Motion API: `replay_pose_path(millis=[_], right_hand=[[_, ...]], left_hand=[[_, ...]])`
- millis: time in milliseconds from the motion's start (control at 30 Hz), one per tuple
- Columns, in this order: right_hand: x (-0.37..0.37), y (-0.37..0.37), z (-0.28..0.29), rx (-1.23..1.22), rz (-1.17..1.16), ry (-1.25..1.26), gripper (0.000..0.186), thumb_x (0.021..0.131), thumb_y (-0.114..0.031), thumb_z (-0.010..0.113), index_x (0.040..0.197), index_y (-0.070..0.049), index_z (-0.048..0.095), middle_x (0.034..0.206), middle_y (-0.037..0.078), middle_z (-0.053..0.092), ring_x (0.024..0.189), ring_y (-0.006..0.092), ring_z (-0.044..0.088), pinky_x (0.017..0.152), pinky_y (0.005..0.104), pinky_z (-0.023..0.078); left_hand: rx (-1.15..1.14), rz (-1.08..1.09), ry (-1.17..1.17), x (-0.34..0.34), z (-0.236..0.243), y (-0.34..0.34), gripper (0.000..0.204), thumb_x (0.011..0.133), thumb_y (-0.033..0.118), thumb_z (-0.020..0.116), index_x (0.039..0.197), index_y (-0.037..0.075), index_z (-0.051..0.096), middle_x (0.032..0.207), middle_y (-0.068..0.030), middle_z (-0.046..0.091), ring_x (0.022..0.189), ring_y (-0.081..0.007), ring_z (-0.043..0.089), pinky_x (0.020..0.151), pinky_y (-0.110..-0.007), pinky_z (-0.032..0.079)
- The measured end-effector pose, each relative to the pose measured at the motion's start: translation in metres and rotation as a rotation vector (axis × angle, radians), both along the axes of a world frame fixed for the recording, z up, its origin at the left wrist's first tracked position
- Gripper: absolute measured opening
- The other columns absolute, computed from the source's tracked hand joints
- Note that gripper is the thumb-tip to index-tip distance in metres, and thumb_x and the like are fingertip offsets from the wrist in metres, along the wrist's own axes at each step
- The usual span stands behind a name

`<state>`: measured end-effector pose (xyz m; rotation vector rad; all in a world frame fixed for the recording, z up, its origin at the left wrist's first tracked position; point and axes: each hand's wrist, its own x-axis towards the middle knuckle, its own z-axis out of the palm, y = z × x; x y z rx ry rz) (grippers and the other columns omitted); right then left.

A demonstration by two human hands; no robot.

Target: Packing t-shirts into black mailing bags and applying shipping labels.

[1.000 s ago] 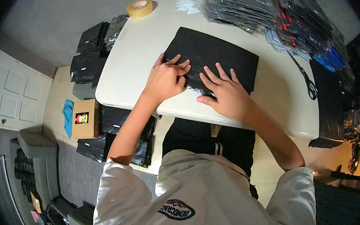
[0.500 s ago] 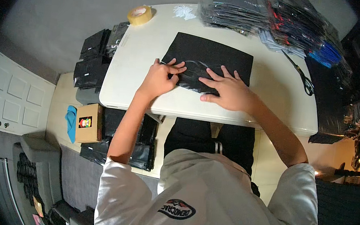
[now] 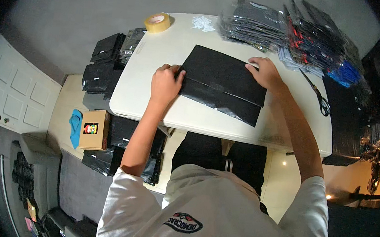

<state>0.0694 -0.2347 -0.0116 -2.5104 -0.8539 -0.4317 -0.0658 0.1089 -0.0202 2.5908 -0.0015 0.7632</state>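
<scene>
A flat black plastic packet (image 3: 224,76) lies slightly turned on the white table (image 3: 143,82), with a glossy strip of film along its near side and a crease or flap edge running across it. My left hand (image 3: 166,85) grips its left edge, fingers bent, thumb along the top. At the far right edge, my right hand (image 3: 265,74) has its fingers and thumb closed round the rim. The fingertips under the packet are hidden.
Yellowish tape (image 3: 157,22) and small white slips (image 3: 202,24) sit at the far left. Bagged garments (image 3: 254,24) are piled at the far right, near black scissors (image 3: 316,94). Left of the table are black packages (image 3: 102,78) and a cardboard box (image 3: 95,130).
Both hands have left the packet's near part, where they lay pressed with fingers spread. The left now holds the left edge, the right the far right edge. The packet has turned slightly clockwise.
</scene>
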Motion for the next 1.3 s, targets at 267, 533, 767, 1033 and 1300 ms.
replay_pose_path(millis=[267, 533, 767, 1033, 1300], right_hand=[[0.054, 0.044, -0.004, 0.042, 0.095, 0.446, 0.04, 0.092, -0.039, 0.077, 0.104, -0.001, 0.078, 0.098, 0.02, 0.077, 0.095, 0.0293, 0.075, 0.087, 0.0407, 0.057], [0.059, 0.055, -0.006, 0.01, 0.065, 0.458, 0.037, 0.091, -0.038, 0.078, 0.095, -0.001, 0.076, 0.089, 0.016, 0.076, 0.086, 0.028, 0.073, 0.079, 0.0414, 0.055], [0.066, 0.057, -0.027, 0.062, 0.051, 0.211, 0.034, 0.096, -0.036, 0.073, 0.096, -0.003, 0.074, 0.088, 0.019, 0.074, 0.085, 0.0353, 0.072, 0.078, 0.0434, 0.054], [0.074, 0.012, -0.018, 0.002, 0.089, 0.13, 0.036, 0.099, -0.036, 0.068, 0.088, -0.002, 0.068, 0.083, 0.018, 0.069, 0.078, 0.0382, 0.067, 0.074, 0.0469, 0.051], [0.086, -0.01, -0.017, 0.001, 0.008, 0.442, 0.034, 0.1, -0.035, 0.067, 0.091, -0.002, 0.069, 0.086, 0.015, 0.068, 0.081, 0.0301, 0.066, 0.077, 0.0435, 0.051]], left_hand=[[-0.045, 0.015, 0.006, -0.003, -0.007, 0.004, 0.028, 0.088, 0.025, 0.079, 0.104, 0.002, 0.079, 0.098, -0.0222, 0.072, 0.093, -0.0408, 0.069, 0.086, -0.047, 0.056], [-0.025, 0.02, -0.009, -0.002, -0.007, 0.007, 0.027, 0.088, 0.024, 0.079, 0.102, 0.002, 0.079, 0.091, -0.0207, 0.072, 0.081, -0.0378, 0.071, 0.076, -0.045, 0.057], [-0.114, -0.016, 0.048, -0.011, 0.0, -0.003, 0.024, 0.089, 0.024, 0.078, 0.097, 0.001, 0.081, 0.084, -0.0215, 0.074, 0.07, -0.0342, 0.072, 0.069, -0.042, 0.057], [-0.059, -0.136, 0.181, 0.072, 0.014, 0.021, 0.027, 0.089, 0.027, 0.074, 0.094, 0.001, 0.08, 0.076, -0.0222, 0.073, 0.071, -0.0378, 0.073, 0.074, -0.044, 0.058], [-0.137, -0.253, 0.007, 0.248, -0.015, 0.02, 0.025, 0.09, 0.028, 0.073, 0.105, 0.009, 0.081, 0.089, -0.0204, 0.074, 0.084, -0.036, 0.074, 0.078, -0.045, 0.058]])
